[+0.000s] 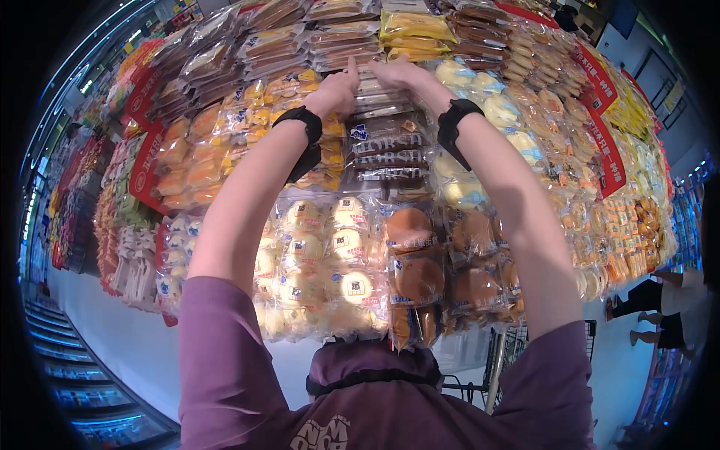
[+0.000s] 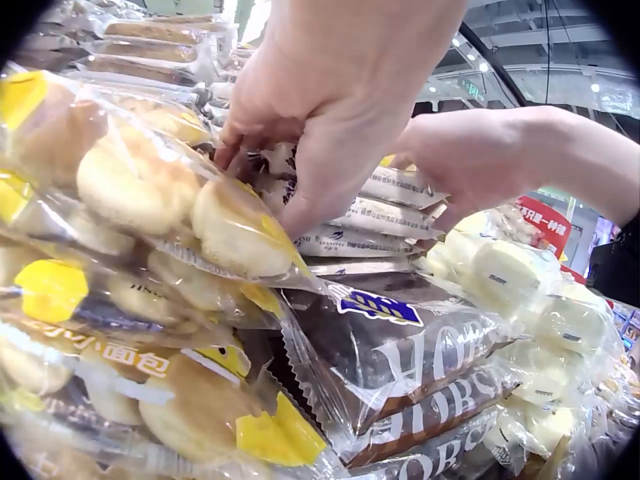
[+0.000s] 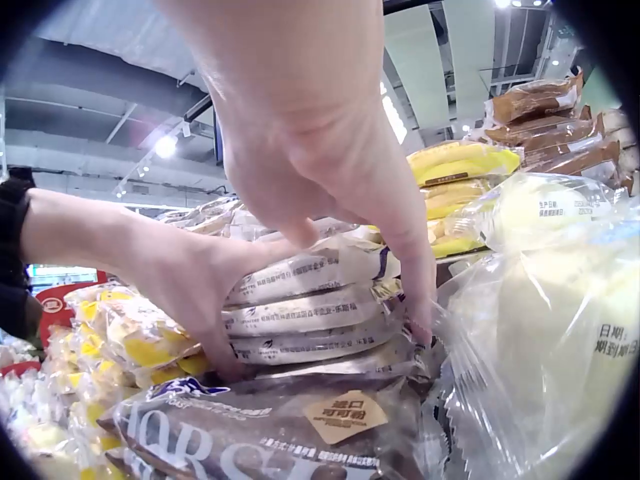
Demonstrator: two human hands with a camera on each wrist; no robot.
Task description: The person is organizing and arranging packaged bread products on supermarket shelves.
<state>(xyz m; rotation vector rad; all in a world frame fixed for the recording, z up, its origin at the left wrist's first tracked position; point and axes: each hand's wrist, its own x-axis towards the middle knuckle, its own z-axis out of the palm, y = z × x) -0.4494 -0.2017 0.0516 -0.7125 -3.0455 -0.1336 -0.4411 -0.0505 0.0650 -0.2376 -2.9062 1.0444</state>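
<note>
Both arms reach forward over a bread display. The left hand [image 1: 335,91] grips the left end of a stack of white-labelled bread packs [image 3: 300,320], its thumb low at the side in the right wrist view. At the opposite end, the right hand [image 3: 325,165] holds the same stack, fingers reaching down along its right side. In the left wrist view, the left hand [image 2: 330,110] partly covers the packs [image 2: 365,215]. Directly in front lie dark brown bread packs [image 1: 386,154] with large white lettering, right below the stack in the right wrist view.
Bagged small buns [image 2: 150,200] with yellow labels border the left hand. Round white bagged buns [image 1: 499,112] lie to the right. Nearer the body are cream-coloured buns [image 1: 356,285] and brown round breads [image 1: 416,281]. Behind are yellow packs [image 1: 416,34]. A shopping cart [image 1: 499,360] stands at the lower right.
</note>
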